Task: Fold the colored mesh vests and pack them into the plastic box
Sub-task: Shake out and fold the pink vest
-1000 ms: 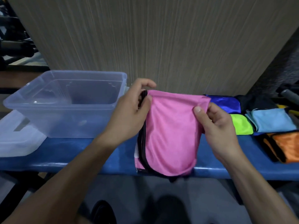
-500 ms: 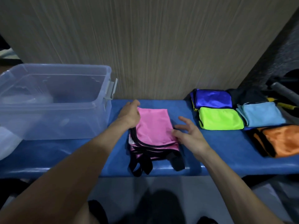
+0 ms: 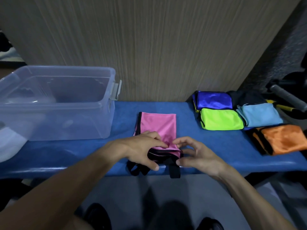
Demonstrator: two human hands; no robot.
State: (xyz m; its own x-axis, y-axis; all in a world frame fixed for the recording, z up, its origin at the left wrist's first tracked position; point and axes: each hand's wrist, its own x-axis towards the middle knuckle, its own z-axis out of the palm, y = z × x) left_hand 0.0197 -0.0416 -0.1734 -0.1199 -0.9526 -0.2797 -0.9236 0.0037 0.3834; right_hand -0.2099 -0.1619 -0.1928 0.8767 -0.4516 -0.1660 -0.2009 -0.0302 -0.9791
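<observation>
Pink vest lies on the bench, right of the plastic box. Near hem is pinched by left hand and right hand. Folding underway; judged next: hem carried over away, straps tucked.

Bare blue bench lies open between the pink vest and the folded vests at the right, and a narrower strip of bare bench separates the pink vest from the plastic box at the left. The box stands open-topped, its near wall and its latch rising at the edge of that strip. The wood-grain wall closes off the far side of the bench. At the right, the blue vest, green vest, light-blue vest and orange vest fill that end. Both hands sit at the vest's near edge, left hand and right hand close together.
</observation>
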